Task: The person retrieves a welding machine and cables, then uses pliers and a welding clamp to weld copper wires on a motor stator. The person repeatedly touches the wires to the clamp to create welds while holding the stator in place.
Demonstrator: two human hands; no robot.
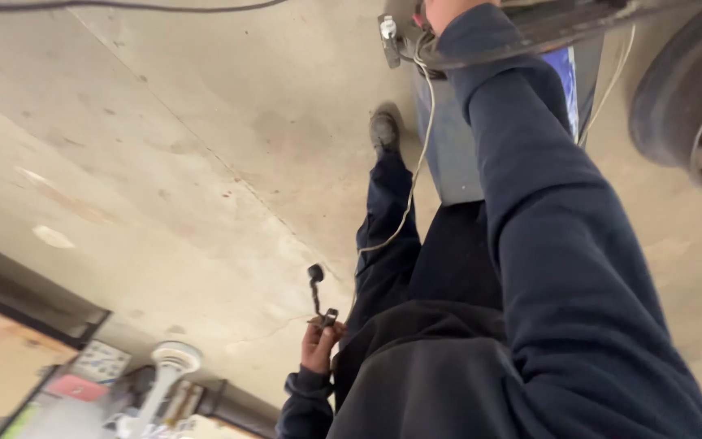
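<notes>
While the left hand (318, 341) pinches a thin metal tool (317, 297) at lower centre, the right hand (440, 10) is cut off at the top edge, its grip unclear.

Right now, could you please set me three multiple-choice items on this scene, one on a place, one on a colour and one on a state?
1. Where is the right hand?
A. flat on the concrete
B. up at the metal bracket near the tyre
C. in a pocket

2. What colour is the right sleeve?
A. dark navy
B. red
C. white

3. How is the left hand?
A. open and empty
B. out of view
C. fingers closed on a small dark tool

Answers: 1 B, the arm reaches to the bracket at the top edge. 2 A, the whole sleeve is dark navy. 3 C, the tool sticks up out of the closed fingers.
</notes>
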